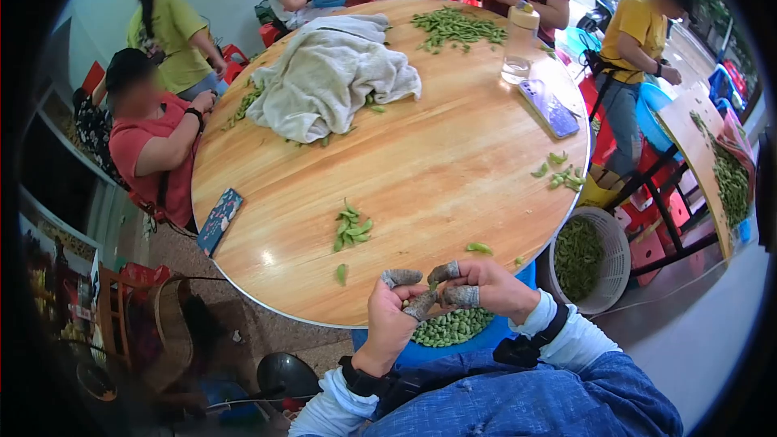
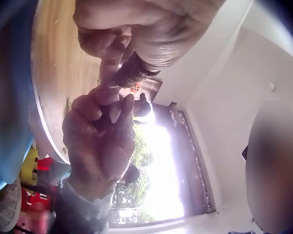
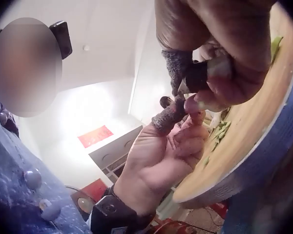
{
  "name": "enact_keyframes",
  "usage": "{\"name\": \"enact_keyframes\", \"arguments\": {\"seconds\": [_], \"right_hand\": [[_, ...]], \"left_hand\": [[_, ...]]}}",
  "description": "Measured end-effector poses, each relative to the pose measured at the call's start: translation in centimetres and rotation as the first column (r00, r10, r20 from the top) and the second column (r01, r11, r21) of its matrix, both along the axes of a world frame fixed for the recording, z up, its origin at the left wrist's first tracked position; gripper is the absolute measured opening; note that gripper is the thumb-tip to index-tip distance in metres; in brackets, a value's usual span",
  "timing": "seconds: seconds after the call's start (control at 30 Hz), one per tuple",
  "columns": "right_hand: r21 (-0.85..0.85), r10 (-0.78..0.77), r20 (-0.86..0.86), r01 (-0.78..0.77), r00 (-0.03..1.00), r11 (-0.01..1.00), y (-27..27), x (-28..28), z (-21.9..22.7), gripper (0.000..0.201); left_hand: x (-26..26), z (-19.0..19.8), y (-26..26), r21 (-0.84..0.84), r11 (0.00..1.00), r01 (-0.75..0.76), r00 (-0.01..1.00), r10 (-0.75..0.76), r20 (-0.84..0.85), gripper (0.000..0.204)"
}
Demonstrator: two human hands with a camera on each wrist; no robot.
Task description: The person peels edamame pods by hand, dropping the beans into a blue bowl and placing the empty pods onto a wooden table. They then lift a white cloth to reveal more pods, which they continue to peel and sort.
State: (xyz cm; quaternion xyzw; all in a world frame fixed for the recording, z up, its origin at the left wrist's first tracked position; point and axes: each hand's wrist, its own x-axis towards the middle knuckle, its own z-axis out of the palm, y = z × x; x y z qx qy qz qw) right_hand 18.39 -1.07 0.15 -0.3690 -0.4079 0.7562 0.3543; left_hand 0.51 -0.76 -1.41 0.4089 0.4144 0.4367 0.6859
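Observation:
Over the table's near edge, my left hand (image 1: 390,313) and right hand (image 1: 495,285) meet at the fingertips. Between them they pinch a small green bean pod (image 1: 434,286), mostly hidden by the fingers. Grey wraps (image 1: 461,297) cover the thumbs and forefingers. A pale bean (image 1: 405,303) shows by the left fingers. Directly below is a blue basin (image 1: 417,354) with shelled green beans (image 1: 453,328). In the left wrist view the right hand (image 2: 100,141) faces the camera; the right wrist view shows the left hand (image 3: 158,156) reaching in from below.
Loose pods (image 1: 350,228) lie on the round wooden table (image 1: 453,162). A towel (image 1: 324,73), a bottle (image 1: 520,44), a phone (image 1: 549,108) and a dark patterned phone-like item (image 1: 219,221) rest there too. A basket (image 1: 613,267) of pods stands at right. Several people are around.

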Motion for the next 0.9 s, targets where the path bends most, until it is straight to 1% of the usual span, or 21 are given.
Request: {"name": "enact_keyframes", "arguments": {"seconds": [0.03, 0.13, 0.23, 0.33, 0.43, 0.5, 0.53, 0.63, 0.73, 0.77, 0.9], "right_hand": [[0.035, 0.032, -0.029, -0.031, 0.999, 0.999, 0.0, 0.0, 0.1, 0.027], [0.072, 0.081, -0.012, -0.08, 0.997, 0.994, 0.3, 0.3, -1.3, 0.026], [0.138, 0.034, -0.004, -0.033, 0.999, 0.99, 0.0, 0.1, -1.3, 0.025], [0.146, 0.052, 0.018, -0.054, 0.999, 0.988, 0.1, 0.1, -0.4, 0.024], [0.145, 0.054, -0.01, -0.052, 0.998, 0.988, 0.1, 0.3, -0.9, 0.022], [0.169, 0.09, -0.034, -0.083, 0.995, 0.982, 0.3, 0.5, -0.3, 0.019], [0.177, 0.101, -0.044, -0.092, 0.994, 0.98, 0.2, 0.8, 0.0, 0.018], [0.353, 0.068, 0.095, -0.097, 0.993, 0.931, 0.2, 0.9, 0.0, 0.015], [0.395, 0.068, 0.158, -0.127, 0.985, 0.91, 0.2, 1.2, 0.8, 0.015], [0.424, 0.056, 0.158, -0.119, 0.986, 0.898, 0.2, 1.2, 1.0, 0.015], [0.452, 0.034, 0.179, -0.112, 0.983, 0.885, 0.1, 1.5, 0.7, 0.016]], "left_hand": [[-0.1, -0.3, 0.1, 0.016, 1.0, 0.009, 1.0, -0.009, -0.016, 0.042], [0.1, 0.1, -0.2, 0.074, 0.997, 0.038, 0.999, -0.035, -0.04, 0.042], [-0.1, -0.2, -0.2, 0.1, 0.994, 0.034, 0.989, -0.018, -0.148, 0.042], [-0.2, -0.3, -0.1, 0.055, 0.996, 0.067, 0.989, -0.059, -0.135, 0.045], [0.5, 0.3, -0.3, -0.058, 0.997, 0.054, 0.997, -0.051, 0.054, 0.034], [-0.3, 0.4, 0.2, -0.118, 0.959, 0.258, 0.963, -0.246, 0.109, 0.02], [-0.8, 0.5, 0.4, -0.147, 0.92, 0.363, 0.928, -0.343, 0.145, 0.016], [-1.8, 0.2, 0.9, -0.247, 0.839, 0.484, 0.87, -0.492, 0.035, 0.019], [-1.5, 1.4, 1.0, -0.242, 0.775, 0.583, 0.809, -0.582, 0.083, 0.021], [-1.6, 1.2, 0.7, -0.313, 0.78, 0.541, 0.841, -0.512, 0.176, 0.023], [-1.1, 1.6, 0.4, -0.338, 0.72, 0.606, 0.795, -0.541, 0.274, 0.022]]}}
